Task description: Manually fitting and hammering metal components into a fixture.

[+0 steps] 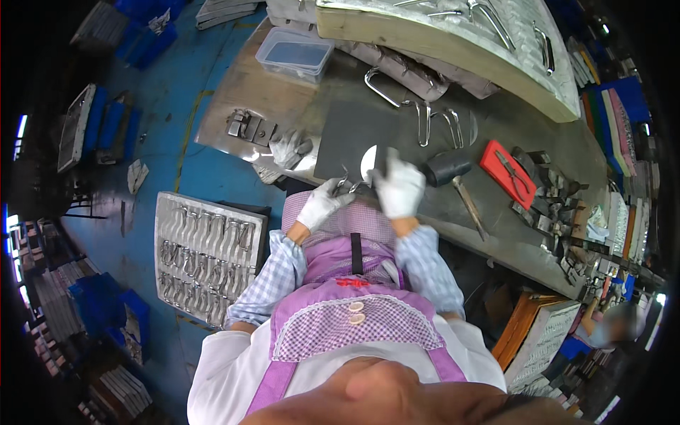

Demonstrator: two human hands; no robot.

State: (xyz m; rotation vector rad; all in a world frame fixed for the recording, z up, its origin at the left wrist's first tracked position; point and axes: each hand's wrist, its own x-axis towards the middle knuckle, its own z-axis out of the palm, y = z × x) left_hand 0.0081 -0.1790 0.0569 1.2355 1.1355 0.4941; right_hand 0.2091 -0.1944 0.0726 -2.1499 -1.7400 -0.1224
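My left hand (322,206), in a white work glove, is closed on a small bent, shiny metal handle (345,181) at the table's near edge. To its right is my right hand (399,188), gloved too, with its fingers bent beside a short dark piece (381,159); what it grips is partly hidden. A white round shape (368,163) shows just left of those fingers. Under them lies a dark square mat (350,134). Further right on the table rests a black-headed mallet (449,168) with a wooden handle. Curved metal handles (423,124) lie beyond my hands.
A red tray with pliers (511,175) and metal blocks (549,202) sit at right. At left are a metal fixture (250,127), a crumpled glove (290,148) and a clear plastic box (295,53). A foam tray of metal handles (209,255) stands beside me; another tray (453,25) borders the far side.
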